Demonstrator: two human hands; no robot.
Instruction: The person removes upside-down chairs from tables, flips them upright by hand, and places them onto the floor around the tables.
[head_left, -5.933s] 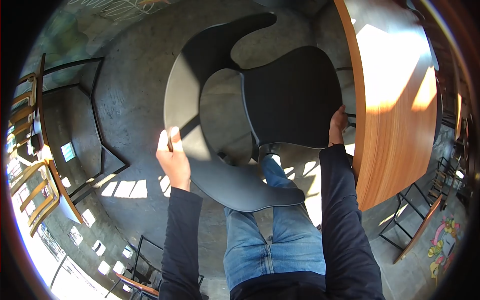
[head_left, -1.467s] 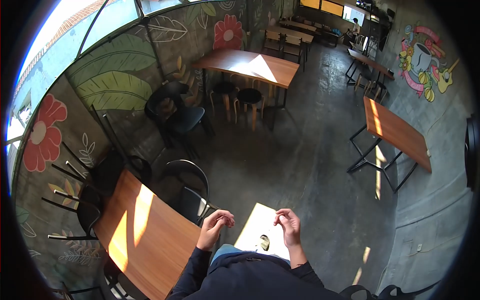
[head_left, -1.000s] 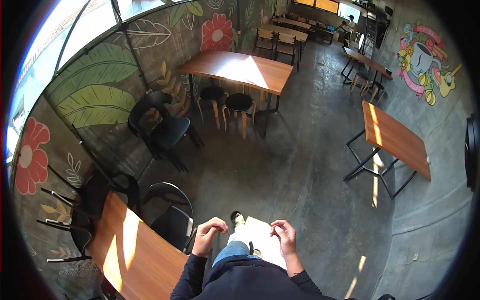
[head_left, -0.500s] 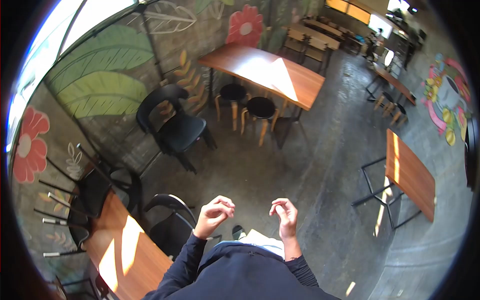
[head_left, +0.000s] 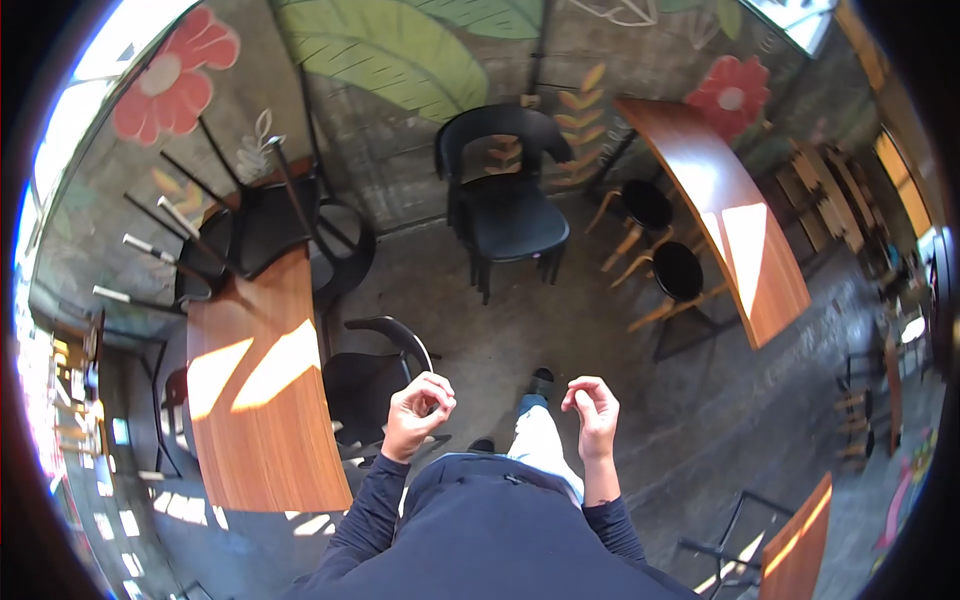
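My left hand (head_left: 417, 414) is raised in front of my body, its fingers curled round to the thumb in a ring with nothing visible inside. My right hand (head_left: 595, 416) is held up at the same height, fingers bent in toward the thumb, and I see nothing in it. Neither hand touches any furniture. Nearest to the left hand, and below it, is a black chair (head_left: 364, 385) with a curved backrest, beside a wooden table (head_left: 270, 420). Beneath my hands one shoe (head_left: 542, 381) is stepped forward on the concrete floor.
Upturned black chairs (head_left: 265, 230) rest on the left table's far end. Ahead, a black armchair (head_left: 512, 232), apparently stacked, stands by the painted wall. To its right are a wooden table (head_left: 705, 180) and black-topped stools (head_left: 677, 270). Another table (head_left: 797, 540) stands at lower right.
My view has swung left, so the furniture appears further right and the left table shows more fully. One leg has come forward. Both hands stay raised and curled.
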